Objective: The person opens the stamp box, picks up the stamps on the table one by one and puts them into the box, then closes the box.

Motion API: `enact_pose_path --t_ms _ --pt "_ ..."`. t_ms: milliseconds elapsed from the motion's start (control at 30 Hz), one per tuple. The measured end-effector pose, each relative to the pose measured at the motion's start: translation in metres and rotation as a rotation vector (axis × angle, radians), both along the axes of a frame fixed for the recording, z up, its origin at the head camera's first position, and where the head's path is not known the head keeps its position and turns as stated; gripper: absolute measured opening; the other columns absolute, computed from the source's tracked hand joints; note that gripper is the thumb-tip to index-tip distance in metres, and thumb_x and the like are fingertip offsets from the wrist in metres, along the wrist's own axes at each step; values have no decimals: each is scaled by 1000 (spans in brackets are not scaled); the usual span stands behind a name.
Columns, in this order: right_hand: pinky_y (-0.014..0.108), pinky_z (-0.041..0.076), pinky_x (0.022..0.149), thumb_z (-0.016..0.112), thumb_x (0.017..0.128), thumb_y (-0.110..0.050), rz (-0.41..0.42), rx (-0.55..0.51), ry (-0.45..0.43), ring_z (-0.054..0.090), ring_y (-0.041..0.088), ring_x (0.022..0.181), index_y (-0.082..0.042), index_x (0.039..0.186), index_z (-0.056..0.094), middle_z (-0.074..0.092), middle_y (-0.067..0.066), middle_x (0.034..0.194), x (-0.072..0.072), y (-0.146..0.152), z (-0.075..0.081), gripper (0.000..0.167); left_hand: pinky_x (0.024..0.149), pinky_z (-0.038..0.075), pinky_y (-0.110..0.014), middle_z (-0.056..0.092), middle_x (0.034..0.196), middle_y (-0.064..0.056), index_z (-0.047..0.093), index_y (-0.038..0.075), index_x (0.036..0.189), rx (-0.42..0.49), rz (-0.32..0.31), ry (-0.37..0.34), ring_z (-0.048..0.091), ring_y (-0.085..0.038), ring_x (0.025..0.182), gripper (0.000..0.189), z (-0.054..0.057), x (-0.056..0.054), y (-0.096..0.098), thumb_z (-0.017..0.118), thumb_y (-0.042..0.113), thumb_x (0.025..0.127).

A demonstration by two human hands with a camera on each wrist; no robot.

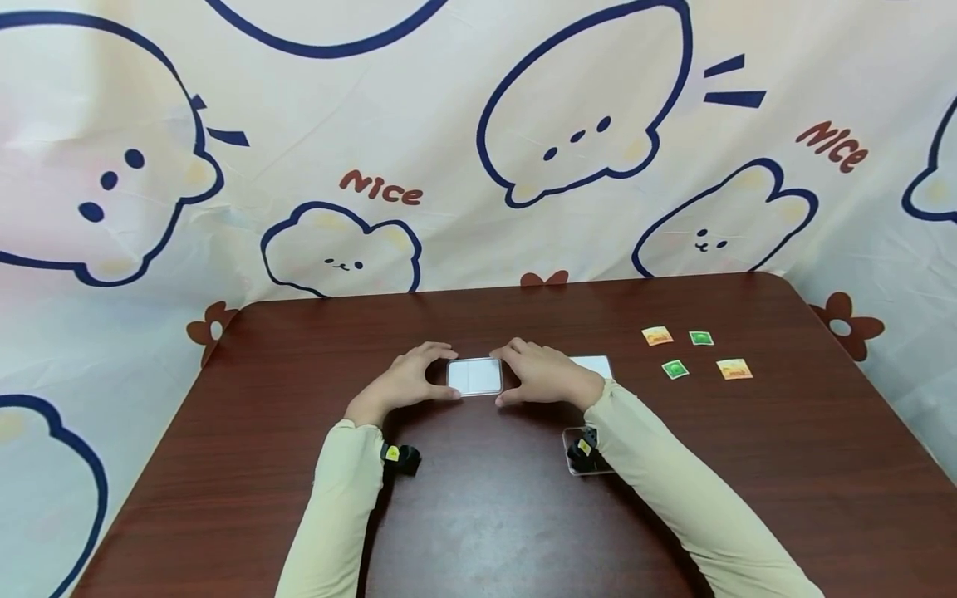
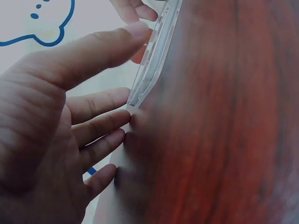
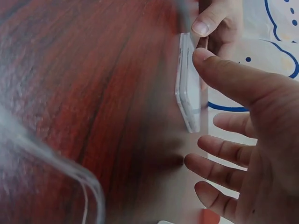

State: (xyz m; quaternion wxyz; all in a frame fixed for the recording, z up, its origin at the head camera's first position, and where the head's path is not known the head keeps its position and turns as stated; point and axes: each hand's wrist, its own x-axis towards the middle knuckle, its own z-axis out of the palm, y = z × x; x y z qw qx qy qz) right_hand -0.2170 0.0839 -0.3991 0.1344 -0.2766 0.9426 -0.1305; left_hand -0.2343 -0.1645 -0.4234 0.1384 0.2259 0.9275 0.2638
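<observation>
A small clear rectangular case (image 1: 474, 376) with a white inside lies flat on the brown table, between the two hands. My left hand (image 1: 404, 380) holds its left end, thumb at the near corner and index finger at the far corner. In the left wrist view, the thumb (image 2: 135, 32) reaches over the edge of the case. Around the right end is my right hand (image 1: 549, 375), with thumb and fingers spread. The right wrist view shows a gap between these fingers (image 3: 212, 170) and the case (image 3: 191, 93).
Partly hidden by the right wrist, a white rectangular piece (image 1: 596, 364) lies behind it. Under the right wrist camera is a clear tray or lid (image 1: 574, 465). To the right are two orange pieces (image 1: 658, 335) and two green ones (image 1: 675, 370). A patterned cloth (image 1: 463, 124) hangs behind the table.
</observation>
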Motion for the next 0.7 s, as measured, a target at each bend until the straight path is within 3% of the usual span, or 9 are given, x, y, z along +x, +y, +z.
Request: enact_pose_path --t_ms 300,700 --pt "44 46 98 69 84 -52 -23 70 -28 50 27 125 -13 146 40 49 10 137 -4 -7 -1 79 113 23 -59 40 151 -8 52 11 137 -1 7 -16 34 -32 141 69 -1 -2 -2 78 36 78" --pt "44 50 91 69 87 -42 -23 66 -25 52 26 119 -11 144 43 46 10 135 -8 -16 -3 70 113 22 -59 38 153 -5 52 13 138 -7 12 -40 33 -32 141 69 0 -1 -2 80 30 78"
